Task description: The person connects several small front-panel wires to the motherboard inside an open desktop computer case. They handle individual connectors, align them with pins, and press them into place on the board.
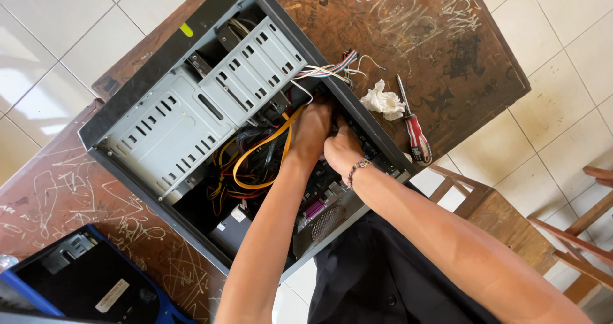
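So you've got both hands buried in the open computer case point(191, 113), which is lying on its side across the scratched-up wooden desk point(357, 17). Your left hand point(311, 129) is down near the far edge of the case, right where the bundle of thin coloured wires point(332, 68) spills over the rim, and your right hand point(341, 150) (the one with the beaded bracelet point(358, 166) on the wrist) is tucked in just beside it, the two touching or nearly so. Your fingertips are hidden down inside, so I honestly can't tell if either hand is pinching something or just resting loose on the board.

Right next to your left wrist there's a loop of flat orange cables point(262, 151) curving through a tangle of black and red wiring. The grey perforated drive cage point(211, 100) fills the upper half of the case, well clear of your hands. A bit of the board's purple connector point(314, 208) shows under your left forearm.

Outside the case, on the desk: a crumpled white tissue point(382, 100) and a red-handled screwdriver point(413, 126) just beside it. A second blue-and-black case point(83, 279) sits at the near corner, and a wooden chair point(485, 202) stands off on the tile floor.
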